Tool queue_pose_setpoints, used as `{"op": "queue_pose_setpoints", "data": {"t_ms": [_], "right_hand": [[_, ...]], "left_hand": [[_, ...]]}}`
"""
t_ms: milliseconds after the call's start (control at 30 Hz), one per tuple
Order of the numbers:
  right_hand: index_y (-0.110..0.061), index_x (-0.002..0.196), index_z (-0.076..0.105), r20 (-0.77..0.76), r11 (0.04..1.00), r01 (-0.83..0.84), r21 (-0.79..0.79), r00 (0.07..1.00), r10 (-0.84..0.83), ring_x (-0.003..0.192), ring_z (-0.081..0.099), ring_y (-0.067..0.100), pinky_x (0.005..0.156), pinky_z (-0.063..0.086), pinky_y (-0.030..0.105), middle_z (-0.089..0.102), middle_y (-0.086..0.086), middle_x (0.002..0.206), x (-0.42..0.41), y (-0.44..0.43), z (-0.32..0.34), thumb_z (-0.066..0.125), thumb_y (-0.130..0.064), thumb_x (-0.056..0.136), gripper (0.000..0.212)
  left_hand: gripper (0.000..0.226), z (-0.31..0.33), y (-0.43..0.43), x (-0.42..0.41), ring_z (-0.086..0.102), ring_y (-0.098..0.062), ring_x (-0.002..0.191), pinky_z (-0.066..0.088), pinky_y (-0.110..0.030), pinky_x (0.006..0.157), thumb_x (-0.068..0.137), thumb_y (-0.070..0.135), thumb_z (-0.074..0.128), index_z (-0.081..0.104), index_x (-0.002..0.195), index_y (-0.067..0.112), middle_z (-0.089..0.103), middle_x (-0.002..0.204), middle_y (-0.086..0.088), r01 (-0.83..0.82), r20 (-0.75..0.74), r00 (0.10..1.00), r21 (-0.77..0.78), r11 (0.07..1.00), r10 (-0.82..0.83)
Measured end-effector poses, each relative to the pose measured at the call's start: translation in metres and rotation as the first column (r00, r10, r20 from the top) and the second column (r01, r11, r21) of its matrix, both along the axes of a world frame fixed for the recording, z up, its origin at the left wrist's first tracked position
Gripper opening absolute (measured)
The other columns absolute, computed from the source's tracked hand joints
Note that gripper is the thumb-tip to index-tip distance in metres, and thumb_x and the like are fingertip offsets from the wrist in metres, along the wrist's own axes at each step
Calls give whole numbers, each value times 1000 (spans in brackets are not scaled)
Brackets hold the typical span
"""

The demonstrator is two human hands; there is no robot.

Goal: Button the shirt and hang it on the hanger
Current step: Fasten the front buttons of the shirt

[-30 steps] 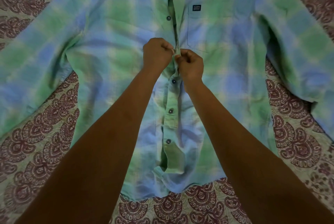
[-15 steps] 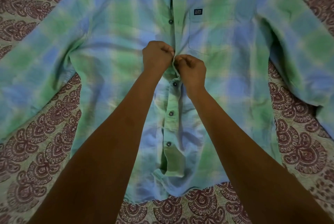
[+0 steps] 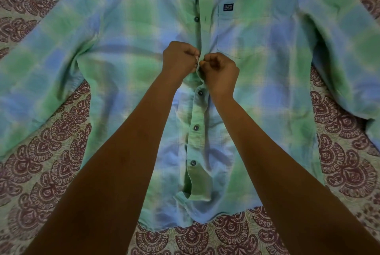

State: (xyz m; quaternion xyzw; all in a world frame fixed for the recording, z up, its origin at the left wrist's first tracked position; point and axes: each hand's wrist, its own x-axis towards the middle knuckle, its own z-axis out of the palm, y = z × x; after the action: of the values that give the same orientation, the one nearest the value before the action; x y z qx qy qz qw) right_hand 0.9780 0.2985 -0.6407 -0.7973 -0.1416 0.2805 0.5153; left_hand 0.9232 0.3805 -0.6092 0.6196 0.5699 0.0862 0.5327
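Plaid shirt (image 3: 127,34) lies flat on, seemingly, a patterned bedsheet (image 3: 51,147).

The shirt (image 3: 123,28) lies flat and covers most of the patterned sheet (image 3: 51,172), its sleeves spread out to both sides. At the shirt's middle the left hand (image 3: 180,57) and right hand (image 3: 221,71) meet knuckle to knuckle, pinching the front edges, so nothing can pass between them. Both forearms cross the shirt's lower front from its hem and block the cloth beneath them. Between the forearms only a narrow wedge of the shirt stays reachable. Above the hands the shirt's upper front lies uncovered, including the chest pocket (image 3: 236,34). Bare sheet shows under each sleeve, beside the shirt's body, and below its hem.
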Motion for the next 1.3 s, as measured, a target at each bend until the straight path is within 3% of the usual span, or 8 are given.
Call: {"op": "queue_pose_setpoints", "data": {"t_ms": [133, 300, 567, 733, 900, 1100, 1200, 1300], "right_hand": [[-5, 86, 68, 184, 993, -95, -73, 977, 107, 66, 59, 11, 64, 48, 18, 68, 5, 75, -1, 0, 5, 60, -2, 78, 11], [-6, 82, 68, 276, 977, -168, -129, 941, 198, 65, 63, 21, 62, 51, 35, 69, 10, 71, -3, 3, 5, 57, -5, 78, 12], [-5, 88, 70, 230, 987, -122, -105, 963, 143, 75, 67, 20, 72, 53, 31, 72, 11, 82, -4, 5, 4, 64, -8, 79, 12], [-4, 85, 72, 174, 989, -86, -120, 979, 106, 73, 67, 18, 70, 52, 27, 73, 11, 80, -5, 8, 10, 66, -16, 81, 14], [-7, 76, 74, -2, 987, -46, -157, 999, 47, 70, 64, 19, 71, 54, 32, 71, 10, 75, 4, 14, 13, 63, -11, 76, 12], [-12, 47, 62, -328, 983, -77, -169, 945, 18, 56, 59, 27, 68, 56, 43, 62, 18, 61, 23, 17, 15, 68, -5, 69, 24], [-12, 43, 60, -327, 979, -96, -178, 944, 33, 50, 57, 24, 59, 52, 36, 61, 15, 57, 28, 16, 16, 70, -4, 68, 28], [-9, 46, 66, -231, 969, -108, -220, 971, 56, 59, 66, 33, 66, 57, 45, 68, 21, 63, 26, 16, 10, 69, -13, 63, 18]], "left_hand": [[18, -4, -2, -2, 62, -21, 74, 57, -36, 80, 76, -4, 57, 69, 74, 8, 59, 64, 2, -10, -17, 1000, 7, 1000, 10], [9, -10, -5, -7, 65, -26, 75, 57, -35, 76, 76, 11, 72, 67, 69, 10, 66, 74, -13, -104, 67, 992, -101, 989, 111], [22, -18, 3, 1, 57, -22, 63, 54, -37, 80, 82, 5, 62, 56, 62, 8, 57, 68, -11, -271, 40, 955, -286, 919, 294], [14, -20, 6, 5, 66, -24, 82, 58, -32, 73, 83, 6, 62, 63, 94, -2, 67, 96, -17, -294, 3, 949, -341, 893, 314], [1, -15, 4, 2, 62, -24, 75, 57, -32, 73, 81, 2, 60, 61, 80, 1, 63, 86, -17, -271, 27, 955, -331, 904, 296], [21, -22, -4, -8, 61, -25, 76, 55, -35, 75, 84, 7, 60, 62, 64, 16, 62, 73, -9, -138, 89, 985, -107, 985, 147], [14, -19, -14, -5, 59, -21, 83, 44, -25, 71, 86, 8, 52, 66, 84, 7, 67, 89, -11, 4, -74, 997, 170, 986, 9], [21, -12, -19, -2, 60, -29, 96, 43, -29, 75, 88, 9, 45, 64, 95, 4, 67, 102, -15, 82, -192, 981, 346, 934, -15]]}}
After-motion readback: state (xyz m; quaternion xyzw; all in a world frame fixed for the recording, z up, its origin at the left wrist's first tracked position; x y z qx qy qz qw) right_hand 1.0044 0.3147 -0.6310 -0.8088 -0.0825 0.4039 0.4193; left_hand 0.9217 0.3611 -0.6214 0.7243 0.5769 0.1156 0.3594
